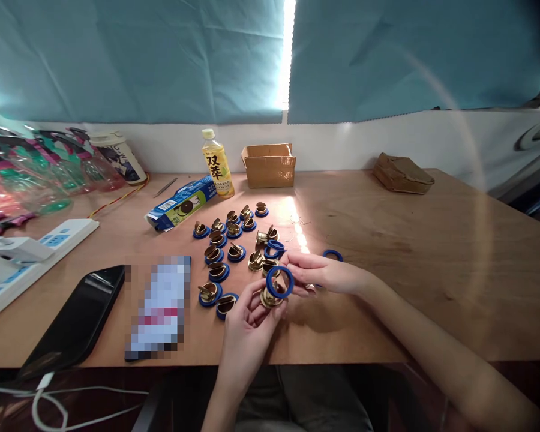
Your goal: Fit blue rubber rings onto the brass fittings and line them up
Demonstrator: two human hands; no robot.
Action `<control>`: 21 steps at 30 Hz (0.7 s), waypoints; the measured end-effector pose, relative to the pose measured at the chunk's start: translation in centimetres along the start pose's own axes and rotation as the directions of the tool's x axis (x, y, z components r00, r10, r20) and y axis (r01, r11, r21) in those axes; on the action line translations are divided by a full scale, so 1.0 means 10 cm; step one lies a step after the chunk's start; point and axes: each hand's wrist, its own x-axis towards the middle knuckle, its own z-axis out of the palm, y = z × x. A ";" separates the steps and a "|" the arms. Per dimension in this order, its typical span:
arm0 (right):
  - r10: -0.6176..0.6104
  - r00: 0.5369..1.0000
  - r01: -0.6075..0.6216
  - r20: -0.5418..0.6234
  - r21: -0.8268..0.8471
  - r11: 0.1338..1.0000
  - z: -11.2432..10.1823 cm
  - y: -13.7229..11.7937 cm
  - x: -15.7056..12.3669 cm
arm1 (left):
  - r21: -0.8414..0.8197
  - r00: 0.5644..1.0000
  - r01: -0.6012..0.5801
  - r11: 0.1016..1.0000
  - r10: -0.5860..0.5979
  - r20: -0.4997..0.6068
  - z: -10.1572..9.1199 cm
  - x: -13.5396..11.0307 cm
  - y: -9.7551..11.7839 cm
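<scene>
My left hand (247, 315) is closed around a small brass fitting (269, 297) just above the wooden table (409, 252). My right hand (319, 273) pinches a blue rubber ring (280, 282) and holds it against the top of that fitting. Behind the hands lie several brass fittings with blue rings on them (218, 271), and a few bare brass fittings (256, 260). One loose blue ring (332, 255) lies just beyond my right hand.
A yellow drink bottle (218, 163), an open cardboard box (269, 164) and a blue biscuit packet (180, 208) stand at the back. A black phone (78, 318), a white power strip (36, 255) and a blurred card (159, 306) lie at left. A brown packet (402, 174) sits far right.
</scene>
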 end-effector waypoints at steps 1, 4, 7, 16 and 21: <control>0.027 0.999 -0.027 0.033 -0.002 1.000 0.01 0.01 0.01 | 0.001 1.000 -0.017 1.000 0.017 -0.006 0.00 0.00 0.00; 0.119 0.991 -0.120 0.058 0.016 0.993 0.05 0.02 0.02 | 0.017 0.998 -0.056 0.998 0.056 -0.006 0.00 -0.01 0.00; 0.148 0.989 -0.148 0.006 0.046 0.988 0.08 0.02 0.03 | 0.032 0.997 -0.074 0.997 0.073 0.029 -0.02 -0.02 -0.01; 0.175 0.969 -0.205 -0.174 -0.170 0.964 0.08 0.09 0.06 | -0.103 0.998 -0.038 0.994 0.042 0.037 -0.03 -0.09 0.09; 0.105 0.965 -0.178 -0.241 -0.306 0.935 0.13 0.07 0.07 | -0.156 0.999 -0.009 0.988 0.014 0.035 -0.02 -0.08 0.05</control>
